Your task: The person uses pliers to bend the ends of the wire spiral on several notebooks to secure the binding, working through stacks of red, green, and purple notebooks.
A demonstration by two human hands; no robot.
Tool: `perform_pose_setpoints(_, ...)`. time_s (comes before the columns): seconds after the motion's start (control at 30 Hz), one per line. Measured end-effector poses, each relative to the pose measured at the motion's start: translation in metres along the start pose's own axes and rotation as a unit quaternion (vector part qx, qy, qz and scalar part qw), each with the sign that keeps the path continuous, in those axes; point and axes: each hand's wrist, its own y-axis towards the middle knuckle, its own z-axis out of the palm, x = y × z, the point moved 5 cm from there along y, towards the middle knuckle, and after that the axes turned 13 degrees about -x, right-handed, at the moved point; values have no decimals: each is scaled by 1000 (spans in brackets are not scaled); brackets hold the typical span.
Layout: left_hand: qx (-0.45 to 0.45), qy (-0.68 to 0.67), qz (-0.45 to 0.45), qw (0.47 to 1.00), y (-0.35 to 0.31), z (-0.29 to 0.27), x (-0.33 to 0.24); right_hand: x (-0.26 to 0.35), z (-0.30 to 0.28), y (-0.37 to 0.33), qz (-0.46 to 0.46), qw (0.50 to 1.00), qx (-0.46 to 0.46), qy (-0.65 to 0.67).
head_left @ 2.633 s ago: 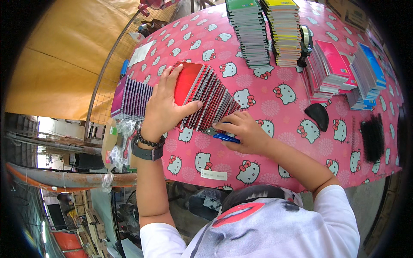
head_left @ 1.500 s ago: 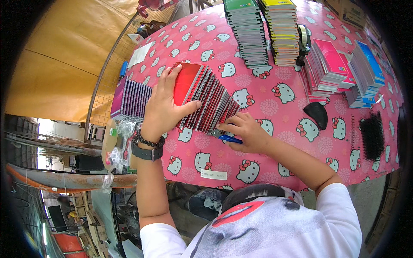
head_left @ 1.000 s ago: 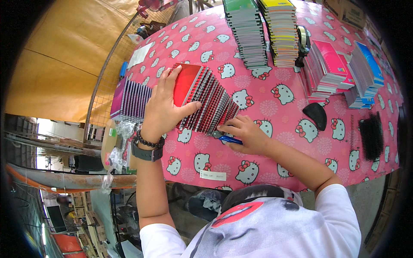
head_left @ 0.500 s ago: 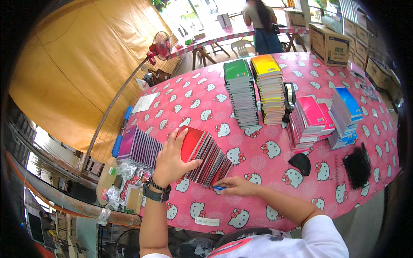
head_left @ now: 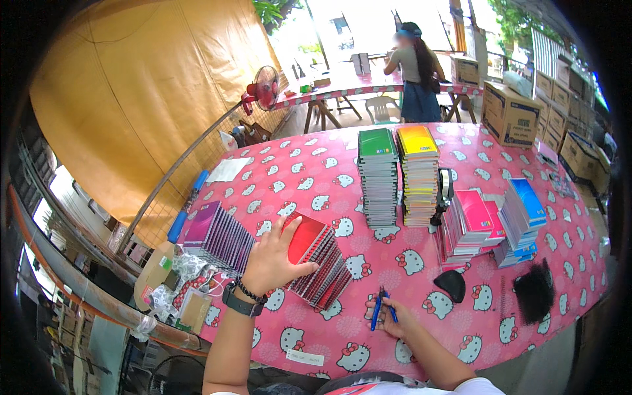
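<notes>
From the left I count one pile of purple notebooks [head_left: 220, 238], one pile of red notebooks [head_left: 321, 264], one green pile [head_left: 378, 187], one yellow pile [head_left: 420, 181], one tape dispenser [head_left: 444, 196], two pink piles [head_left: 470, 220] and some blue notebooks [head_left: 523, 217], whose piles I can't count surely. I have one pair of blue-handled pliers [head_left: 376, 312]; right of it lie one rounded black object [head_left: 451, 286] and one black heap of coils [head_left: 534, 293]. The books within each pile sit too close to count.

A pink patterned cover spreads over my table [head_left: 296, 164]. Around it, left to right, I see a yellow tarp [head_left: 131, 118], a red fan [head_left: 266, 87], a pale chair [head_left: 382, 108] and another person [head_left: 415, 72] at a far table, then a large carton [head_left: 510, 115].

My left hand [head_left: 271, 260] lies spread on the red pile, fingers over the top cover and thumb at the spiral edge. My right hand [head_left: 400, 322] holds the pliers, their handles parted and tips pointing away from me, to the right of the red pile and clear of it.
</notes>
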Motion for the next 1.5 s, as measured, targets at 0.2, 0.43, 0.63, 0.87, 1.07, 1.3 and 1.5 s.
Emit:
perform_pose_setpoints(0.2, 21, 16, -63, 998, 4, -2, -1, -11, -4, 2, 77, 970, 223, 56)
perform_pose_setpoints(0.43, 38, -3, -108, 993, 8, 3, 2, -9, 1, 0, 106, 951, 288, 39)
perform_pose_setpoints(0.63, -10, 32, -104, 994, -1, 10, 2, -6, 8, -4, 123, 950, 288, 22)
perform_pose_setpoints(0.87, -35, 39, -122, 991, -4, 8, 2, -3, 17, -6, 162, 951, 262, -2)
perform_pose_setpoints(1.07, -34, 24, -129, 991, -3, 12, 1, -4, 15, -5, 180, 955, 234, -17)
perform_pose_setpoints(1.3, -50, 22, -136, 989, -5, 10, 3, -6, 18, -4, 191, 955, 223, -41)
perform_pose_setpoints(1.5, -38, 9, -141, 989, -5, 9, 3, -6, 15, -2, 193, 957, 214, -46)
